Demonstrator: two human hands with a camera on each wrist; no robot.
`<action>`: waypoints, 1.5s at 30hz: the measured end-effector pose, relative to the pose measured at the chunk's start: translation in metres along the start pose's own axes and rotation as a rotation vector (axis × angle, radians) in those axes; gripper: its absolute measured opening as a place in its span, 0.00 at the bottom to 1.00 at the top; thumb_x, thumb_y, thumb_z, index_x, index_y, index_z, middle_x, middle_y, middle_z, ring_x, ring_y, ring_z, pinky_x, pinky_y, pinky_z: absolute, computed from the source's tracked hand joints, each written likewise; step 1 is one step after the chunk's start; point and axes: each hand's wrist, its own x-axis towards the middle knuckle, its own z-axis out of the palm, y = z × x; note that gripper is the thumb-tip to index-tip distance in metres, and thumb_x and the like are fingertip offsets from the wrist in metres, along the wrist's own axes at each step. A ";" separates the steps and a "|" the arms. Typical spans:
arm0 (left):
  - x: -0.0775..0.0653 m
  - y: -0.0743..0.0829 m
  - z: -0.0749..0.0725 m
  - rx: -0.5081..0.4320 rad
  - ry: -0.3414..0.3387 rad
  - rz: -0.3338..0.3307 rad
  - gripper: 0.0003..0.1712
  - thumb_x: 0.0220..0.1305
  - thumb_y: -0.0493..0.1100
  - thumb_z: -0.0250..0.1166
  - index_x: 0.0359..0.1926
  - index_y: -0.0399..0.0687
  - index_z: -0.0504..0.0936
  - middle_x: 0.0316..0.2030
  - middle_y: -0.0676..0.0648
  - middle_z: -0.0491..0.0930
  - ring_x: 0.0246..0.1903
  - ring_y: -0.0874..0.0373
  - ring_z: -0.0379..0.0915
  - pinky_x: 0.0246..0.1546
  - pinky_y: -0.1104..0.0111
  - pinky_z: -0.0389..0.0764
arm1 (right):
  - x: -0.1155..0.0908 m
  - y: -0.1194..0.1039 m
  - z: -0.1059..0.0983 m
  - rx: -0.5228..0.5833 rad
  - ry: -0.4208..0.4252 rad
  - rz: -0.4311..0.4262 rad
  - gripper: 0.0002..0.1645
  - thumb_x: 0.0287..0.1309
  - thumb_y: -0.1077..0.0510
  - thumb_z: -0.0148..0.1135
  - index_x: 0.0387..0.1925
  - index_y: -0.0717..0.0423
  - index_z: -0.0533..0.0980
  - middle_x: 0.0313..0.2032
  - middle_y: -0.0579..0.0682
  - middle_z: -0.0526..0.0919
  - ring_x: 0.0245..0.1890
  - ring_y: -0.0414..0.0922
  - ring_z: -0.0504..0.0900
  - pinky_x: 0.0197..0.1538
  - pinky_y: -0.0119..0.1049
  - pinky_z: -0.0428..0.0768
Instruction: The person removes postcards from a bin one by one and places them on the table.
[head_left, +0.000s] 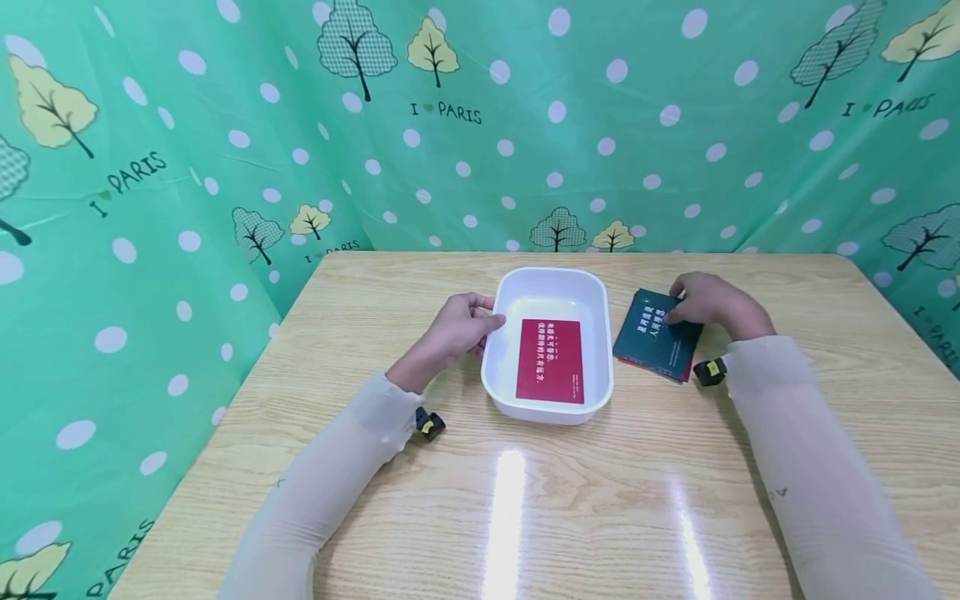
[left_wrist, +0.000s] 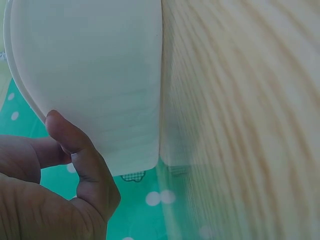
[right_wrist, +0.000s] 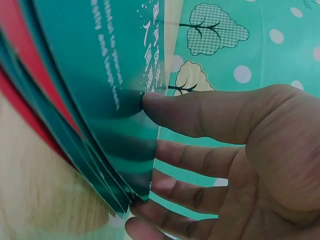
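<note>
A white plastic basin (head_left: 550, 287) stands on the table, with one red card (head_left: 550, 360) printed in white characters lying flat in it. My left hand (head_left: 462, 323) holds the basin's left rim, thumb over the edge and fingers outside the wall; the left wrist view shows the hand (left_wrist: 75, 185) at the outer wall (left_wrist: 100, 80). Right of the basin is a stack of cards, a dark green card (head_left: 645, 333) on top. My right hand (head_left: 701, 300) pinches the top card at its far right edge, thumb on the face (right_wrist: 105, 50) and fingers along the edge.
Red cards (right_wrist: 50, 75) show between green ones in the stack. Black wrist mounts (head_left: 430, 423) sit under both cuffs, the right one (head_left: 709, 372) close to the stack. A green patterned cloth (head_left: 465, 167) hangs behind the wooden table (head_left: 420, 517).
</note>
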 end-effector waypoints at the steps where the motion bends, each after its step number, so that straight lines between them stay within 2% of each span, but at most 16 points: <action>1: 0.000 0.000 0.000 0.000 0.000 0.002 0.19 0.68 0.41 0.63 0.55 0.40 0.71 0.35 0.42 0.77 0.20 0.57 0.73 0.19 0.67 0.79 | 0.000 0.000 0.000 -0.001 -0.004 0.002 0.32 0.59 0.58 0.63 0.58 0.77 0.66 0.51 0.73 0.72 0.46 0.62 0.72 0.53 0.62 0.70; 8: 0.000 0.000 0.001 -0.004 -0.001 0.001 0.18 0.68 0.41 0.64 0.55 0.41 0.71 0.35 0.42 0.77 0.20 0.57 0.73 0.20 0.66 0.80 | 0.000 0.001 0.000 -0.019 -0.012 -0.002 0.32 0.59 0.58 0.63 0.57 0.77 0.67 0.51 0.74 0.72 0.46 0.62 0.73 0.52 0.61 0.71; 13: 0.000 0.000 0.001 -0.003 -0.001 -0.003 0.19 0.68 0.41 0.64 0.56 0.40 0.71 0.34 0.42 0.76 0.20 0.57 0.72 0.20 0.66 0.79 | -0.001 -0.002 -0.001 -0.024 0.024 -0.007 0.32 0.61 0.57 0.62 0.59 0.76 0.66 0.53 0.74 0.71 0.47 0.64 0.73 0.52 0.62 0.71; 19: 0.000 0.001 0.000 -0.004 -0.003 -0.002 0.19 0.67 0.41 0.64 0.55 0.40 0.71 0.34 0.43 0.76 0.20 0.57 0.73 0.20 0.66 0.79 | -0.005 -0.023 -0.001 -0.067 0.195 -0.034 0.33 0.66 0.50 0.57 0.59 0.74 0.67 0.54 0.73 0.71 0.50 0.66 0.71 0.54 0.67 0.67; 24: -0.001 0.001 -0.002 -0.005 -0.006 -0.001 0.18 0.67 0.41 0.64 0.54 0.40 0.72 0.35 0.41 0.77 0.20 0.56 0.74 0.21 0.64 0.80 | -0.008 -0.051 0.006 -0.035 0.315 -0.077 0.34 0.69 0.47 0.54 0.62 0.72 0.65 0.56 0.72 0.70 0.52 0.66 0.71 0.51 0.63 0.73; 28: 0.000 0.000 -0.003 -0.005 -0.005 -0.001 0.18 0.67 0.42 0.64 0.54 0.40 0.72 0.36 0.40 0.77 0.20 0.57 0.74 0.22 0.63 0.80 | -0.010 -0.070 0.013 0.001 0.394 -0.171 0.33 0.69 0.48 0.55 0.62 0.71 0.65 0.56 0.70 0.71 0.53 0.64 0.71 0.49 0.60 0.76; 31: 0.000 0.000 -0.003 -0.004 -0.001 -0.001 0.18 0.67 0.41 0.64 0.54 0.41 0.72 0.34 0.41 0.77 0.19 0.57 0.73 0.21 0.64 0.80 | -0.008 -0.084 0.022 0.012 0.422 -0.260 0.32 0.68 0.49 0.57 0.62 0.70 0.66 0.57 0.68 0.72 0.53 0.62 0.72 0.50 0.58 0.76; 36: -0.001 0.000 -0.003 -0.008 0.003 0.003 0.18 0.67 0.41 0.64 0.54 0.40 0.72 0.32 0.43 0.76 0.19 0.57 0.72 0.19 0.65 0.79 | -0.008 -0.109 0.041 -0.003 0.393 -0.365 0.32 0.65 0.49 0.61 0.62 0.66 0.68 0.55 0.62 0.73 0.54 0.57 0.71 0.52 0.53 0.77; 41: -0.001 0.001 -0.002 -0.010 -0.004 0.008 0.17 0.67 0.41 0.64 0.53 0.41 0.72 0.33 0.43 0.77 0.19 0.57 0.73 0.20 0.65 0.79 | -0.012 -0.121 0.052 -0.008 0.316 -0.397 0.34 0.62 0.50 0.65 0.64 0.62 0.68 0.56 0.59 0.74 0.55 0.54 0.72 0.53 0.51 0.77; 45: -0.001 0.001 -0.001 -0.007 -0.006 0.007 0.17 0.67 0.41 0.64 0.53 0.41 0.72 0.32 0.43 0.77 0.19 0.57 0.72 0.20 0.64 0.79 | -0.013 -0.125 0.060 0.011 0.246 -0.397 0.37 0.59 0.50 0.67 0.65 0.60 0.67 0.56 0.57 0.75 0.54 0.53 0.74 0.50 0.49 0.80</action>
